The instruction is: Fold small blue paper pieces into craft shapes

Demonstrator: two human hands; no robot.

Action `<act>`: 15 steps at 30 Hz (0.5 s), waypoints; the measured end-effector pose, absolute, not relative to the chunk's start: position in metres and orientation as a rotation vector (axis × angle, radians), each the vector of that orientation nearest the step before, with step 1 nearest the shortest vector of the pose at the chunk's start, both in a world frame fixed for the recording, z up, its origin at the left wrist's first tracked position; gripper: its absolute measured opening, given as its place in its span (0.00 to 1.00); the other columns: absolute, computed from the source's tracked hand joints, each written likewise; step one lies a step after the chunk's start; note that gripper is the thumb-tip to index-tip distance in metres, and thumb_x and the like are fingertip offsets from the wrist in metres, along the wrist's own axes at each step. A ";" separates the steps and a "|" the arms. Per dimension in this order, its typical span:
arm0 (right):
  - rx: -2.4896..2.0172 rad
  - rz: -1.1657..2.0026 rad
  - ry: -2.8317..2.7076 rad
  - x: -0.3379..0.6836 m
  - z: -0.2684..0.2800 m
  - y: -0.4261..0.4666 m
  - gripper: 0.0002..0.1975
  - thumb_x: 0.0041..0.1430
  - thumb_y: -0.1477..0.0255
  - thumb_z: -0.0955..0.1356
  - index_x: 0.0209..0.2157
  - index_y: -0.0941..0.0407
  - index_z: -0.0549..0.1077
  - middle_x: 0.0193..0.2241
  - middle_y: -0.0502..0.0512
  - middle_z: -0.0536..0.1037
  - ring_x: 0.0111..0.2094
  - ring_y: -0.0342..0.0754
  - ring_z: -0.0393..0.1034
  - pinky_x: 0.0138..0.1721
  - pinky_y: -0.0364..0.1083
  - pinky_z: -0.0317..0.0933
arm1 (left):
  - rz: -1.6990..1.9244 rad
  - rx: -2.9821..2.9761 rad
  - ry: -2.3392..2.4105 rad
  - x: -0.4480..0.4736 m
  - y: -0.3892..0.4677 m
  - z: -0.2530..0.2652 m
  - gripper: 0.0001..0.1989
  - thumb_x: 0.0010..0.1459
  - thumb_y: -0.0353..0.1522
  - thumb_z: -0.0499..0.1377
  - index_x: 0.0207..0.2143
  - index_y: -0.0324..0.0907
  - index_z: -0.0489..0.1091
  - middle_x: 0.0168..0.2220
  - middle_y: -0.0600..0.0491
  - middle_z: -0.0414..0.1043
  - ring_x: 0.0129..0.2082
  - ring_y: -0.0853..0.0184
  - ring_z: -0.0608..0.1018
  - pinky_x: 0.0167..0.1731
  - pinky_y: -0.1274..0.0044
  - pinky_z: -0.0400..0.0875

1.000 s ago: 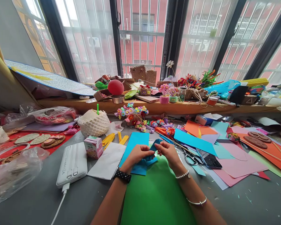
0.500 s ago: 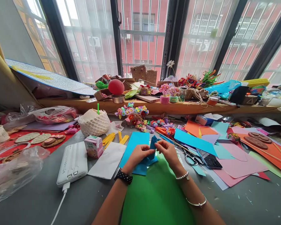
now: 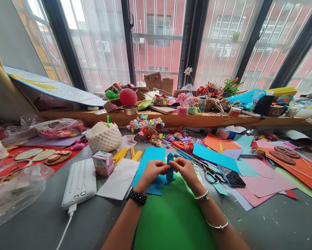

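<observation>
A narrow folded strip of blue paper [image 3: 170, 158] stands upright between my two hands, its top end pointed. My left hand [image 3: 156, 171] pinches it from the left with thumb and forefinger. From the right, my right hand [image 3: 184, 169] grips the same strip, fingertips close to the left thumb. Under and beside my left hand lies a sheet of bright blue paper [image 3: 152, 154]. Below both hands is a large green sheet [image 3: 175, 215]. Part of the folded strip is hidden behind my fingers.
White paper [image 3: 118, 180], a small carton [image 3: 103, 164] and a cabled white power bank [image 3: 79, 182] lie to the left. To the right are scissors [image 3: 212, 176], a phone [image 3: 232, 176] and coloured paper sheets [image 3: 262, 173]. Behind stands a bunch of crocheted flowers [image 3: 146, 125].
The folded blue strip has turned more upright, showing its pointed top and more of its length. My right fingers have moved slightly down and left along it.
</observation>
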State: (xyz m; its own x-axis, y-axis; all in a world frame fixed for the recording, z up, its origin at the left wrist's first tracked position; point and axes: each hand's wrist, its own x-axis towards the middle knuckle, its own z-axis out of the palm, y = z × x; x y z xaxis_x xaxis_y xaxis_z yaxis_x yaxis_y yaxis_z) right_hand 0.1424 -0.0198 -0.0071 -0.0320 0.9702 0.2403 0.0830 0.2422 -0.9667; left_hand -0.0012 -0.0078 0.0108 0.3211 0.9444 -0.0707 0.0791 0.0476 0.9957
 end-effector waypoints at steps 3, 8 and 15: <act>-1.074 1.001 -1.402 0.143 -0.008 -0.019 0.14 0.42 0.62 0.67 0.17 0.58 0.66 0.14 0.46 0.63 0.17 0.39 0.55 0.19 0.40 0.50 | 0.883 1.370 1.050 -0.001 -0.007 0.009 0.16 0.32 0.40 0.63 0.17 0.35 0.68 0.17 0.56 0.64 0.18 0.74 0.65 0.22 0.81 0.60; -1.091 0.993 -1.410 0.143 -0.008 -0.019 0.15 0.42 0.61 0.67 0.17 0.59 0.65 0.13 0.46 0.63 0.16 0.39 0.55 0.18 0.39 0.50 | 0.876 1.397 1.055 -0.001 -0.005 0.006 0.15 0.33 0.40 0.62 0.17 0.35 0.67 0.16 0.57 0.63 0.18 0.74 0.64 0.22 0.81 0.60; -1.091 0.971 -1.416 0.142 -0.007 -0.019 0.15 0.43 0.61 0.66 0.17 0.58 0.65 0.13 0.46 0.62 0.16 0.39 0.55 0.18 0.39 0.50 | 0.881 1.404 1.044 -0.001 -0.004 0.006 0.15 0.34 0.39 0.61 0.17 0.34 0.67 0.15 0.57 0.62 0.18 0.75 0.64 0.21 0.82 0.59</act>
State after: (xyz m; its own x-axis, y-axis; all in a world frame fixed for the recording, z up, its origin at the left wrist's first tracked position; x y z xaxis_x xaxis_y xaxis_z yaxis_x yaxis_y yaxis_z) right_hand 0.1417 -0.0188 -0.0073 -0.0310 0.9672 0.2522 0.1134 0.2541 -0.9605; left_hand -0.0009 -0.0042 0.0062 0.3295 0.9429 -0.0493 0.1104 0.0134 0.9938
